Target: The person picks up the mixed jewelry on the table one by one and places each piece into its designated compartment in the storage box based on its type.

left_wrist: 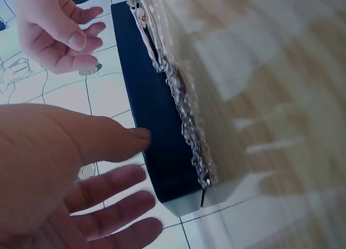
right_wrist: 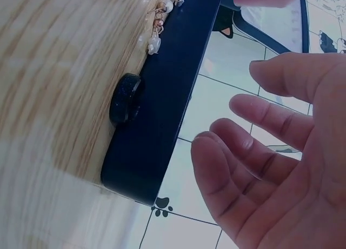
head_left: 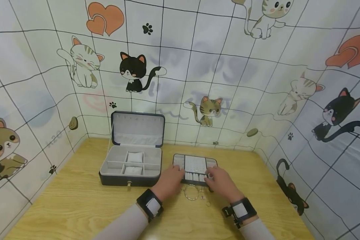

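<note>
A flat jewelry tray (head_left: 189, 182) with dark sides and pale compartments lies on the table. My left hand (head_left: 170, 181) is at its left end, fingers loosely spread; in the left wrist view the thumb tip overlaps the tray's dark side (left_wrist: 157, 125). My right hand (head_left: 223, 183) is at the right end, fingers relaxed and slightly bent, nothing between them. In front of the tray lie a round bracelet (head_left: 191, 199) and small jewelry pieces. A dark ring (right_wrist: 117, 100) stands against the tray's front, near dangling earrings (right_wrist: 155, 44). A sparkly chain (left_wrist: 184, 114) runs along the same side.
An open jewelry box (head_left: 114, 180) stands left of the tray, lid (head_left: 138, 125) raised at the back. Two small cushions (head_left: 135, 157) sit in its compartments. Cat-printed cloth (head_left: 174, 66) hangs behind and beside the wooden table (head_left: 78, 200).
</note>
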`<control>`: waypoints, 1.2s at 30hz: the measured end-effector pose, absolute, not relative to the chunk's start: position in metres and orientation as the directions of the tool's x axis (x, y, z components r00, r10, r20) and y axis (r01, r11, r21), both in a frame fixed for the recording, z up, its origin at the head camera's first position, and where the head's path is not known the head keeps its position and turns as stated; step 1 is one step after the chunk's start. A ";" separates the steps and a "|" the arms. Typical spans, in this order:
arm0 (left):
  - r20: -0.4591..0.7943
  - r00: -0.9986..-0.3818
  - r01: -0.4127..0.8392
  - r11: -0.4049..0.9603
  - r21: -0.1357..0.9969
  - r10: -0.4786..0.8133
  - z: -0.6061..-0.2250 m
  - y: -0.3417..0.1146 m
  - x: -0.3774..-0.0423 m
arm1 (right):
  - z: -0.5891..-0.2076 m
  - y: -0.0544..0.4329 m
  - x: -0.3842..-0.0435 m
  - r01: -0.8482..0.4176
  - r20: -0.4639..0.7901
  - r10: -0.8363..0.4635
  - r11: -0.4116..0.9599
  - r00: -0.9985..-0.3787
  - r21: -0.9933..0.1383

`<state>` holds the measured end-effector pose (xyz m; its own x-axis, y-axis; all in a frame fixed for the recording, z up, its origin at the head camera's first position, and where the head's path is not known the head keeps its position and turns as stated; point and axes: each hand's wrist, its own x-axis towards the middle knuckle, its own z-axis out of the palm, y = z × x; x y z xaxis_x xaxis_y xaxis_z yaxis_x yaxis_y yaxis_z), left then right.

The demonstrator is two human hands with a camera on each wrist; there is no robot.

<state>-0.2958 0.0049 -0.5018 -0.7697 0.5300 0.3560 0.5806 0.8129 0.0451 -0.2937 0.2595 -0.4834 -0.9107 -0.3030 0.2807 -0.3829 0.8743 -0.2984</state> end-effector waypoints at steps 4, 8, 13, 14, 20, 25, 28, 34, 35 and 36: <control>0.354 -0.761 0.594 0.803 0.042 0.544 -0.502 0.005 -0.296 | -0.483 0.261 -0.293 -0.367 0.246 -0.299 0.877 -0.922 -0.310; 0.343 -0.756 0.598 0.801 0.016 0.558 -0.504 0.004 -0.297 | -0.482 0.263 -0.292 -0.350 0.194 -0.300 0.877 -0.934 -0.330; 0.348 -0.754 0.596 0.803 0.010 0.556 -0.505 0.002 -0.296 | -0.478 0.265 -0.289 -0.316 0.128 -0.289 0.872 -0.949 -0.373; 0.349 -0.754 0.596 0.803 0.007 0.557 -0.506 0.002 -0.296 | -0.477 0.265 -0.289 -0.310 0.117 -0.288 0.872 -0.951 -0.379; 0.340 -0.754 0.594 0.804 -0.014 0.563 -0.506 0.003 -0.298 | -0.476 0.267 -0.292 -0.327 0.072 -0.323 0.875 -0.944 -0.357; 0.342 -0.760 0.584 0.812 -0.015 0.553 -0.503 0.007 -0.300 | -0.475 0.270 -0.294 -0.337 0.028 -0.350 0.872 -0.936 -0.355; 0.344 -0.769 0.570 0.821 -0.011 0.539 -0.501 0.010 -0.301 | -0.474 0.271 -0.294 -0.343 0.008 -0.363 0.871 -0.932 -0.352; 0.337 -0.802 0.531 0.847 0.023 0.493 -0.496 0.013 -0.302 | -0.473 0.269 -0.293 -0.374 0.004 -0.392 0.872 -0.920 -0.316; 0.337 -0.807 0.526 0.850 0.037 0.485 -0.495 0.013 -0.303 | -0.473 0.269 -0.292 -0.378 0.006 -0.396 0.872 -0.918 -0.312; 0.336 -0.810 0.523 0.851 0.043 0.481 -0.495 0.013 -0.303 | -0.472 0.268 -0.291 -0.384 0.009 -0.401 0.870 -0.916 -0.308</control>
<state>-0.3029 0.0129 -0.4948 -0.8098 0.4807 0.3364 0.5232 0.8511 0.0433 -0.2912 0.2681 -0.4724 -0.9159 -0.4013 0.0088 -0.3843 0.8704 -0.3078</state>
